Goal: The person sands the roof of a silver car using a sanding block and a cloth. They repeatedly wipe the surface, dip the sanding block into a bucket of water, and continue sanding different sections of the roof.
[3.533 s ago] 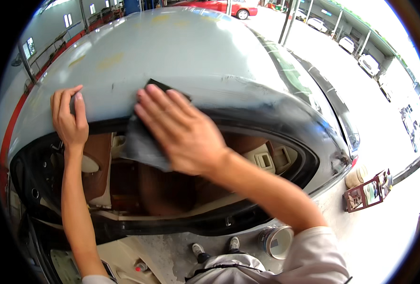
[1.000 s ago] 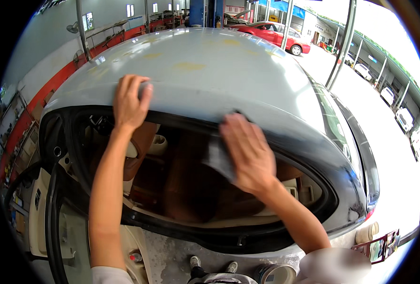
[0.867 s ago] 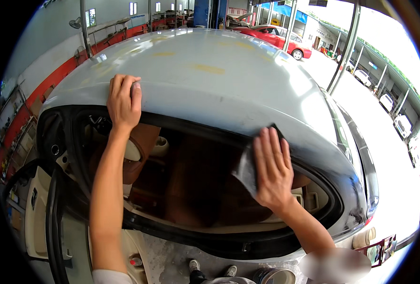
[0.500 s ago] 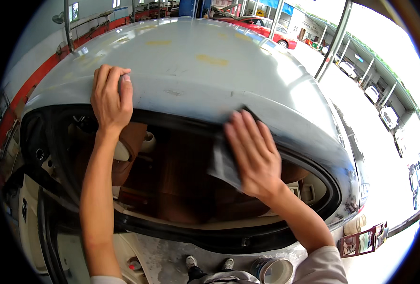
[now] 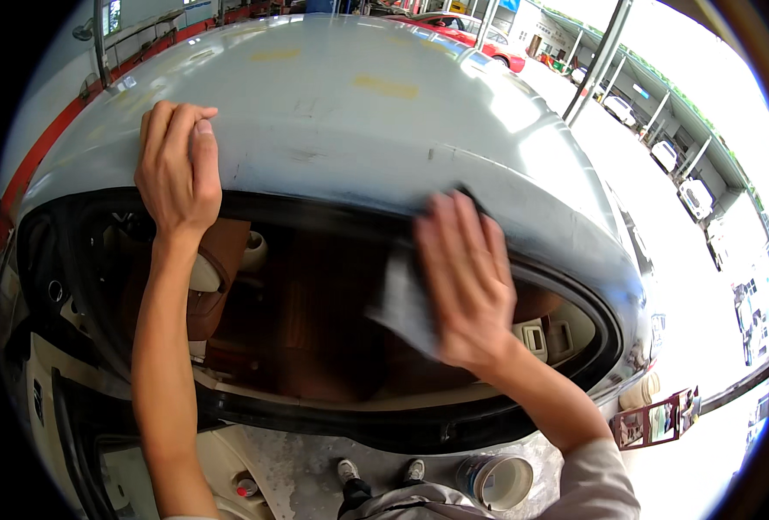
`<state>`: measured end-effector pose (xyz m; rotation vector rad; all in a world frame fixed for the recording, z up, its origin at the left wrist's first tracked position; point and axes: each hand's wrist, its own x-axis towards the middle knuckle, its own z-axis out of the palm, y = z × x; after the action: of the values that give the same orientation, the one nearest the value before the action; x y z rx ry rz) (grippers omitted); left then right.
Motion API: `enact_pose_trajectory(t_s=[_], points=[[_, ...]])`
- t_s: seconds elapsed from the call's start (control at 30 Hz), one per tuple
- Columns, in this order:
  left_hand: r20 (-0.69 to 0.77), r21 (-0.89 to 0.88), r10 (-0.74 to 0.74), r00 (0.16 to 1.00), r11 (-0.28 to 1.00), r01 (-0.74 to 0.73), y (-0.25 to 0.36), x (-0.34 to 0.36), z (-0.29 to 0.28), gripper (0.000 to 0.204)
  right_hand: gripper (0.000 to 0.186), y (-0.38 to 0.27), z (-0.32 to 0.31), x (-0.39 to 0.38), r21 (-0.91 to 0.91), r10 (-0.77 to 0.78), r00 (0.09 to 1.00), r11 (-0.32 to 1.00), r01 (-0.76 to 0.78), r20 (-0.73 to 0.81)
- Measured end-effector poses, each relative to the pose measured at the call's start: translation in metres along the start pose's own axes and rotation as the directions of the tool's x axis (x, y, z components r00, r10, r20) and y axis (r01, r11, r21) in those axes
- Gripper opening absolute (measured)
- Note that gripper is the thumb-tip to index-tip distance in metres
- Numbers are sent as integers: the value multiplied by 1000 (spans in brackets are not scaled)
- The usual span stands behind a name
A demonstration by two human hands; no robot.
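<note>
a way lies over the roof (image 5: 341,143) between left hand (image 5: 177,172) and right hand (image 5: 468,286); dark sheet (image 5: 407,302) partly blocks the doorway (image 5: 315,209).

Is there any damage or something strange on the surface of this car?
Yes: the grey roof has dark scuff marks toward its near edge and yellowish patches farther away, breaking its pale finish.

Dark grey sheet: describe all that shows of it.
The thin dark grey sheet looks flexible, like paper or cloth. The right hand covers its middle, apparently pressing it against the near edge of the grey car roof. A darker corner shows above the hand; a paler, blurred flap extends to its left.
</note>
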<state>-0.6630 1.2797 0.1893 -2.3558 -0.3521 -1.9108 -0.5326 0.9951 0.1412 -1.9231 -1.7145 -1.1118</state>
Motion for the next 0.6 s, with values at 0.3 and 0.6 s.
enact_pose_trajectory(t_s=[0.3, 0.6], points=[[31, -6, 11, 999, 1000, -11, -9, 0, -5, 21, 58, 24, -7, 5, 7, -122, 987, 992, 122, 102], [-123, -162, -135, 983, 980, 114, 19, -38, 1, 38, 66, 19, -20, 0, -117, -19, 998, 993, 26, 59]])
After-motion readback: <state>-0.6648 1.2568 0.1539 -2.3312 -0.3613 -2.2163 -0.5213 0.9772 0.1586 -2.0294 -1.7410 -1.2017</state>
